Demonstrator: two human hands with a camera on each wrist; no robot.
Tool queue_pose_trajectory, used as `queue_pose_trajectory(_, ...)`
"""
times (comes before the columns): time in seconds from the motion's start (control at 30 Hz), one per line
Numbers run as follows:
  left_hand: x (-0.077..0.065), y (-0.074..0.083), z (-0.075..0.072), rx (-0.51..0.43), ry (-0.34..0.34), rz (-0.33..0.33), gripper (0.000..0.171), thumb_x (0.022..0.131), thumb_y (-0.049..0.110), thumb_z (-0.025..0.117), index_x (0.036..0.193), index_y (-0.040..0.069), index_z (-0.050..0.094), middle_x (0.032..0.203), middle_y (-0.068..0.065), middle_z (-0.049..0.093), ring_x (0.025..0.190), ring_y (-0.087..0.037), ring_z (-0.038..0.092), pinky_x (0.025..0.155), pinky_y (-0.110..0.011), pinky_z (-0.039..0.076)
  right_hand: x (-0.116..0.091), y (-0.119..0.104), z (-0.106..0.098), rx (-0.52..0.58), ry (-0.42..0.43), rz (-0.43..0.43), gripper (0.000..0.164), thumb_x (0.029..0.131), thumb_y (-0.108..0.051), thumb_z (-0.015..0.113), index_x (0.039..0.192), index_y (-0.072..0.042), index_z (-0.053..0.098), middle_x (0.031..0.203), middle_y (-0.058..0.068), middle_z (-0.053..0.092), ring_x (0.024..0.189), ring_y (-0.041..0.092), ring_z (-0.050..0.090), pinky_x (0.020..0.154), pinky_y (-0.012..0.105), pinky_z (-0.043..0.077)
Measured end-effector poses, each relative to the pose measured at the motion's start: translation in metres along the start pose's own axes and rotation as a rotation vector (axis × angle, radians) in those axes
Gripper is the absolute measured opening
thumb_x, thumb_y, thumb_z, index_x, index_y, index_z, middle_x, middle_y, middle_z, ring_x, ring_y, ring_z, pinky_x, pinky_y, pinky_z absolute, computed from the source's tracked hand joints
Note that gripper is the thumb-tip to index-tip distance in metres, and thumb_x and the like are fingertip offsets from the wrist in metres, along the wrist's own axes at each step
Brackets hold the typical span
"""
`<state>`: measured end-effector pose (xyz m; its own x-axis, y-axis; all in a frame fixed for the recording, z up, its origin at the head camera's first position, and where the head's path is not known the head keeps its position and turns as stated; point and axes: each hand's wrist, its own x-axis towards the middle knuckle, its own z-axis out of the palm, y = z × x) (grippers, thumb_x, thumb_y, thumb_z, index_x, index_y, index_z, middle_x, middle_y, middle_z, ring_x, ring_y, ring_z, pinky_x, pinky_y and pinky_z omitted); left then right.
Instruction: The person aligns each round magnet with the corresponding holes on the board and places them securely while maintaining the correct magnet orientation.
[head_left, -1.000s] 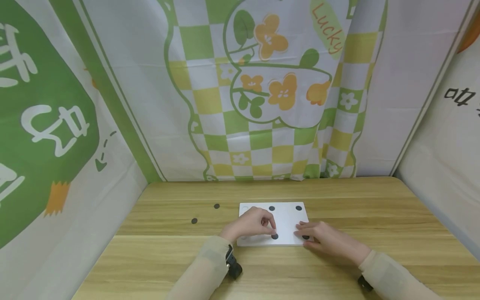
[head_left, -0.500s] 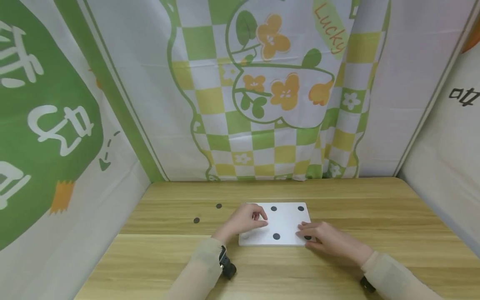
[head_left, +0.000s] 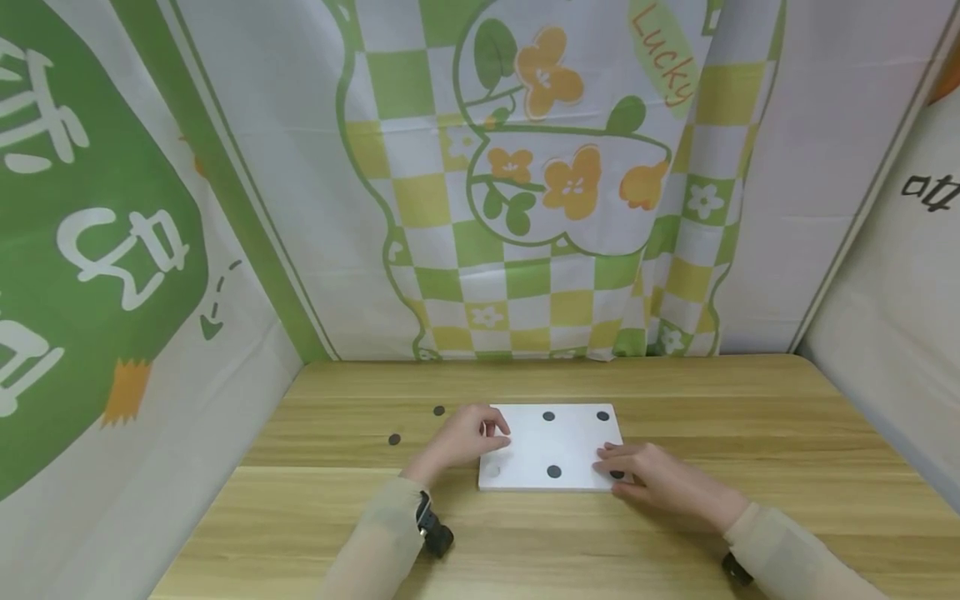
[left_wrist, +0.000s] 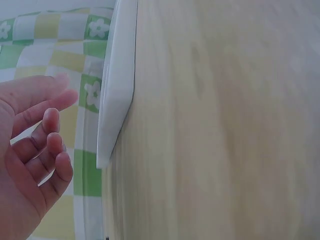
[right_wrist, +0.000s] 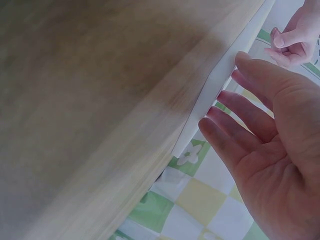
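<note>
A white rectangular board (head_left: 577,443) lies on the wooden table, carrying several flat dark discs, one of them a front disc (head_left: 554,472) near its middle. At the board's front left corner a pale round spot (head_left: 494,471) shows. My left hand (head_left: 465,435) hovers over the board's left end, thumb and fingers apart with nothing between them; the left wrist view shows its fingers (left_wrist: 51,120) loosely bent. My right hand (head_left: 651,477) rests at the board's right edge with fingers fairly straight, partly covering a dark disc (head_left: 617,475) in the front right corner.
Two loose dark discs, a farther disc (head_left: 439,411) and a nearer disc (head_left: 394,439), lie on the table (head_left: 337,500) left of the board. A patterned cloth (head_left: 525,287) hangs behind the table, and printed cloth walls flank both sides.
My left hand has left the front middle disc and moved left to the board's left end, its fingertips parting. The right hand has stayed at the right edge.
</note>
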<state>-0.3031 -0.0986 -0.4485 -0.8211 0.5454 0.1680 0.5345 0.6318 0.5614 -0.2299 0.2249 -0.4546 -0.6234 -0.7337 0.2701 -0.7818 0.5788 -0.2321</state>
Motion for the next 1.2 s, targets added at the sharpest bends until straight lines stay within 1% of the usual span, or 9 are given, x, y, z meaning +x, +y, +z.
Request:
queue_pose_trajectory(0.23,-0.008,-0.011,-0.009,-0.05,0.035,0.006,0.005,0.084,0.019,0.071,0.087,0.015,0.07,0.068,0.006,0.052,0.061,-0.008,0.045,0.053,-0.02,0.04,0.0,0.003,0.001,-0.01,0.017,-0.013,0.031,0.083,-0.01,0.07,0.114,-0.005,0.068,0.118,0.019,0.065,0.108,0.032,0.064,0.089,0.043,0.055)
queue_pose_trajectory(0.37,-0.012,-0.014,-0.015,-0.044,0.057,-0.011,0.006,0.083,0.019,0.072,0.086,0.015,0.07,0.068,0.006,0.053,0.062,-0.008,0.046,0.053,-0.02,0.041,0.001,0.003,0.001,-0.011,0.014,-0.016,0.031,0.084,-0.01,0.07,0.114,-0.005,0.068,0.119,0.019,0.065,0.109,0.033,0.063,0.089,0.044,0.054)
queue_pose_trajectory(0.53,-0.02,-0.019,-0.023,-0.071,0.079,-0.032,0.006,0.081,0.015,0.072,0.085,0.01,0.07,0.069,0.003,0.053,0.063,-0.009,0.046,0.055,-0.021,0.04,0.0,0.002,0.001,-0.005,0.0,-0.003,0.03,0.084,-0.01,0.07,0.114,-0.006,0.068,0.119,0.018,0.065,0.11,0.032,0.063,0.09,0.044,0.054)
queue_pose_trajectory(0.6,-0.022,-0.021,-0.026,-0.075,0.084,-0.045,0.006,0.081,0.015,0.072,0.084,0.011,0.07,0.07,0.004,0.054,0.064,-0.009,0.046,0.055,-0.021,0.04,0.0,0.002,0.001,-0.006,-0.001,0.001,0.03,0.084,-0.011,0.07,0.114,-0.006,0.068,0.119,0.018,0.064,0.11,0.032,0.063,0.09,0.044,0.054)
queue_pose_trajectory(0.73,-0.025,-0.028,-0.03,-0.057,0.095,-0.062,0.008,0.081,0.019,0.073,0.086,0.012,0.071,0.07,0.004,0.055,0.065,-0.009,0.047,0.056,-0.021,0.041,0.0,0.003,0.002,-0.007,-0.004,0.017,0.03,0.084,-0.013,0.07,0.114,-0.006,0.068,0.12,0.017,0.064,0.11,0.031,0.063,0.091,0.043,0.053)
queue_pose_trajectory(0.83,-0.027,-0.033,-0.032,-0.05,0.097,-0.077,0.011,0.082,0.019,0.073,0.088,0.01,0.071,0.07,0.004,0.055,0.065,-0.009,0.048,0.055,-0.022,0.041,0.0,0.004,0.003,-0.012,-0.003,0.024,0.031,0.085,-0.014,0.07,0.114,-0.006,0.068,0.121,0.017,0.064,0.111,0.031,0.063,0.092,0.043,0.053)
queue_pose_trajectory(0.9,-0.029,-0.036,-0.033,-0.047,0.101,-0.081,0.012,0.082,0.018,0.073,0.088,0.009,0.071,0.07,0.004,0.056,0.065,-0.01,0.048,0.055,-0.022,0.041,0.0,0.004,0.004,-0.02,0.003,0.015,0.031,0.084,-0.014,0.07,0.114,-0.006,0.068,0.12,0.017,0.064,0.11,0.032,0.063,0.091,0.044,0.053)
queue_pose_trajectory(1.07,-0.032,-0.041,-0.037,-0.035,0.119,-0.088,0.01,0.081,0.017,0.073,0.087,0.01,0.071,0.07,0.005,0.056,0.065,-0.009,0.048,0.056,-0.022,0.042,0.0,0.004,0.003,-0.036,0.012,-0.005,0.031,0.083,-0.013,0.071,0.114,-0.007,0.068,0.119,0.018,0.065,0.109,0.033,0.063,0.089,0.044,0.054)
queue_pose_trajectory(1.2,-0.036,-0.046,-0.041,-0.031,0.132,-0.104,0.011,0.081,0.018,0.073,0.088,0.01,0.071,0.071,0.004,0.057,0.065,-0.009,0.048,0.056,-0.022,0.041,0.0,0.003,0.002,-0.02,0.01,-0.004,0.031,0.084,-0.012,0.07,0.114,-0.006,0.068,0.119,0.018,0.065,0.109,0.032,0.063,0.089,0.043,0.054)
